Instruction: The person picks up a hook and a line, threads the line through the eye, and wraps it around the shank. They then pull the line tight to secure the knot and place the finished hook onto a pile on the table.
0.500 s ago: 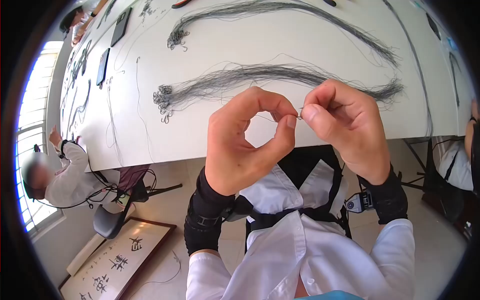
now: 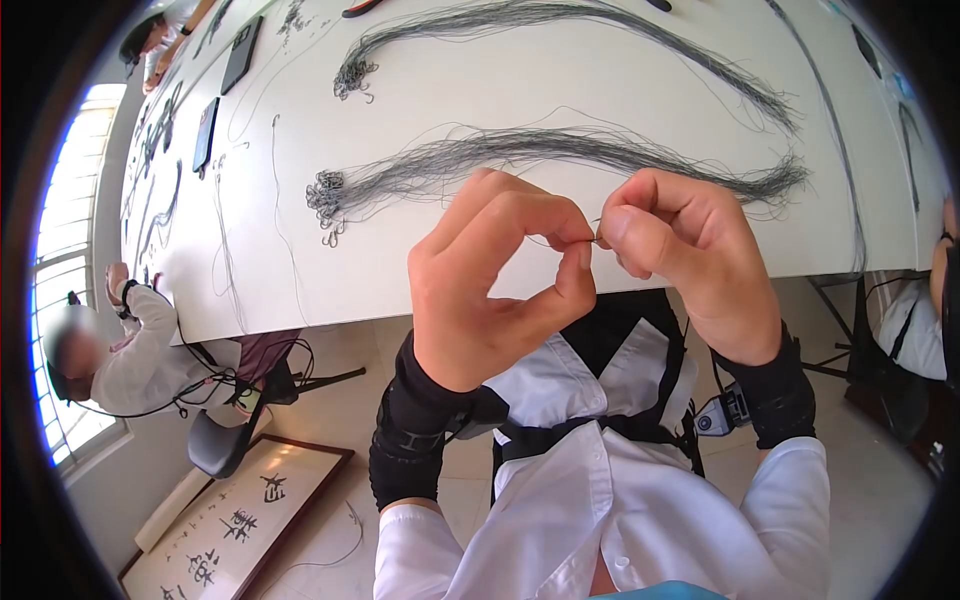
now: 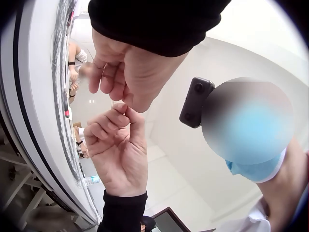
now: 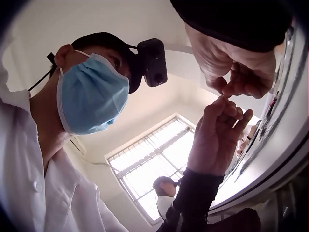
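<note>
Over the table's near edge both hands meet fingertip to fingertip. My left hand (image 2: 490,280) pinches a thin fishing line (image 2: 541,241) between thumb and index finger, its fingers rounded into a ring. Opposite it, my right hand (image 2: 700,260) pinches a small dark fishing hook (image 2: 597,239), mostly hidden by the fingertips. Behind the hands lies a bundle of dark lines (image 2: 480,150) with a cluster of hooks (image 2: 326,198) at its left end. Both wrist views show the left hand (image 3: 140,77) and right hand (image 3: 118,154) with fingertips together.
A second line bundle (image 2: 560,14) lies farther back on the white table (image 2: 400,285). Two phones (image 2: 206,135) and loose lines (image 2: 225,250) are at the left. Another person (image 2: 140,340) sits left, and a framed calligraphy piece (image 2: 240,500) is on the floor.
My left hand has turned a little, its fingers lifting and spreading apart while thumb and index stay at the line. The right hand has shifted only slightly.
</note>
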Demonstrator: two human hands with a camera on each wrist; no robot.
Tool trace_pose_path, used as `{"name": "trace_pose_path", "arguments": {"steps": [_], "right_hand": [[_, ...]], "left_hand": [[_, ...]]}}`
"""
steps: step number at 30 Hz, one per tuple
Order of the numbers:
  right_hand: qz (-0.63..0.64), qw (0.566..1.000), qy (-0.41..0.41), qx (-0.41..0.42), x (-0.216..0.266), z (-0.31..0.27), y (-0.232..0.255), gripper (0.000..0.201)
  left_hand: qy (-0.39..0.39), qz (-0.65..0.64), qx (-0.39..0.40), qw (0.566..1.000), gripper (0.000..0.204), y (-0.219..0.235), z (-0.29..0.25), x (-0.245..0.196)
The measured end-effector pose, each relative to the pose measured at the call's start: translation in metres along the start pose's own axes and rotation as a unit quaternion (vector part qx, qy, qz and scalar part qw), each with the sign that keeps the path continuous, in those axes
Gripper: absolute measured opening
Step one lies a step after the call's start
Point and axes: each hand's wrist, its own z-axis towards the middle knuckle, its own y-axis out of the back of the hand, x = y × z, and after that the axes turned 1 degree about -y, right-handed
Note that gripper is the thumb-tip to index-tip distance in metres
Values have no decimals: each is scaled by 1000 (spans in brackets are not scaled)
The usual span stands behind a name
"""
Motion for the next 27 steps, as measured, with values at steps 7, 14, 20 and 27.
{"name": "trace_pose_path", "arguments": {"steps": [7, 14, 20, 27], "right_hand": [[44, 995, -85, 32, 0, 3, 10, 25], [-138, 976, 167, -32, -16, 2, -4, 15], [-240, 946, 215, -40, -16, 0, -3, 8], [-295, 918, 260, -57, -16, 0, -3, 7]], "left_hand": [[-77, 90, 21, 993, 25, 4, 3, -2], [-23, 45, 8, 999, 19, 6, 1, -3], [19, 31, 7, 999, 18, 7, 0, -6], [79, -56, -35, 995, 17, 1, -3, -2]]}}
